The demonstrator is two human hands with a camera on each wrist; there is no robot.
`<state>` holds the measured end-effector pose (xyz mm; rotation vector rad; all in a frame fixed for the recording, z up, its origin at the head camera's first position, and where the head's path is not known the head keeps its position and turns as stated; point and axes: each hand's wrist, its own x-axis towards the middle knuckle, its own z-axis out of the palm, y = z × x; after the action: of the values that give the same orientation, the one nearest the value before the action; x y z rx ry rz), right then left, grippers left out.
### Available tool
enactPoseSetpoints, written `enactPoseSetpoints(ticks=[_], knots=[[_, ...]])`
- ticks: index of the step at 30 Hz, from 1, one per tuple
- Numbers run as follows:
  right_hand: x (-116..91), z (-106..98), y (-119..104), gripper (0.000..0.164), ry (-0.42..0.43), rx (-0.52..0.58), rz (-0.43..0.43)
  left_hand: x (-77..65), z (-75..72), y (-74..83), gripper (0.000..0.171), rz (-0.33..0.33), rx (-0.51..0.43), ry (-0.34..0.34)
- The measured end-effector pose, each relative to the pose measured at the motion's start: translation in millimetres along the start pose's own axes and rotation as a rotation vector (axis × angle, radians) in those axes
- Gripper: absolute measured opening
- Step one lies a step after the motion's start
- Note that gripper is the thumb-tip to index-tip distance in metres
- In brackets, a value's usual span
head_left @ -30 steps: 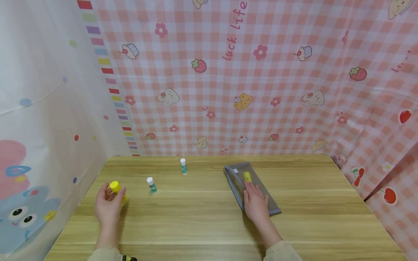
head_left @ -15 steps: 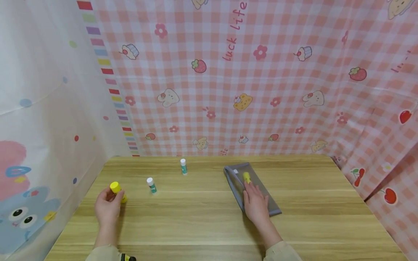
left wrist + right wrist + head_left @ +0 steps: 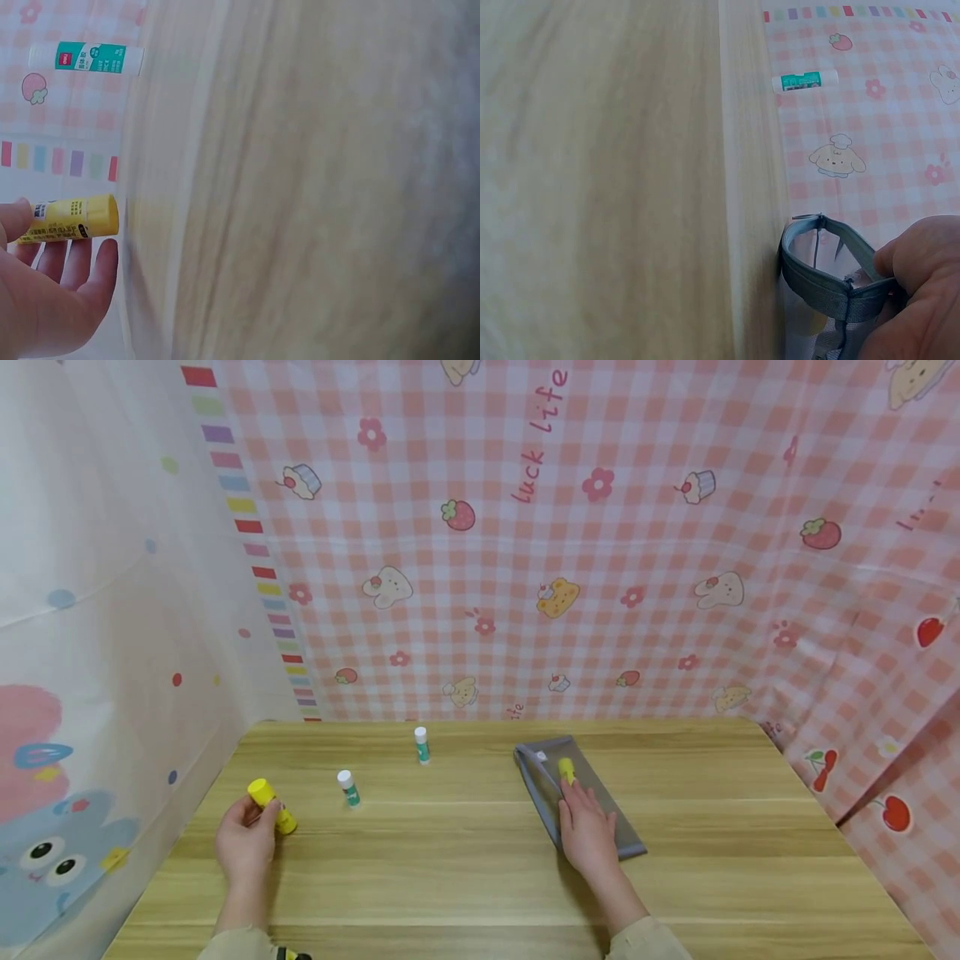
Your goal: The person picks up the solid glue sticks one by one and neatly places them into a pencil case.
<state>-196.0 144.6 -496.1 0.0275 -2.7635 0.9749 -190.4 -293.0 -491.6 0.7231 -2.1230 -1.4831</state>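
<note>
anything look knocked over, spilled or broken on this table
Nothing stands out: no spill or damage shows. Both white-capped glue sticks stand upright on the table; the tilted yellow glue stick is held in the left hand.

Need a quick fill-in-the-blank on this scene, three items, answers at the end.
1. The left hand holds a tube coloured ____.
2. The hand touching the pouch is the person's ____ one.
3. The caps of the two green glue sticks are ____.

Missing words: yellow; right; white.
</note>
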Motion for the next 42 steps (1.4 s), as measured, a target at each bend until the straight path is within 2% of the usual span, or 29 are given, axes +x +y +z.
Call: enactPoseSetpoints(ticks=[5,10,15,22,33,42], knots=[[-0.8,-0.2,0.7,0.038,-0.002,-0.006,-0.002,-2.5,-0.9,2.6,0.049,-0.024,-0.018,-0.004],[-1.3,0.6,1.5,0.038,-0.015,-0.003,0.005,-3.7,-0.8,5.2,0.047,-0.012,-0.032,0.019],[-1.6,1.0,1.6,0.039,-0.016,-0.003,0.008,-6.1,-1.8,9.6,0.047,-0.017,-0.107,0.022],[-2.2,0.8,1.0,0.039,-0.017,0.001,0.006,-13.9,-1.7,19.2,0.045,-0.054,-0.241,-0.023],[-2.7,1.1,1.3,0.039,-0.012,0.007,-0.004,-24.0,0.1,32.0,0.045,-0.035,-0.308,-0.081],[-0.4,1.9,1.4,0.039,-0.003,0.001,-0.002,-32.5,6.7,44.7,0.041,-0.017,-0.357,-0.089]])
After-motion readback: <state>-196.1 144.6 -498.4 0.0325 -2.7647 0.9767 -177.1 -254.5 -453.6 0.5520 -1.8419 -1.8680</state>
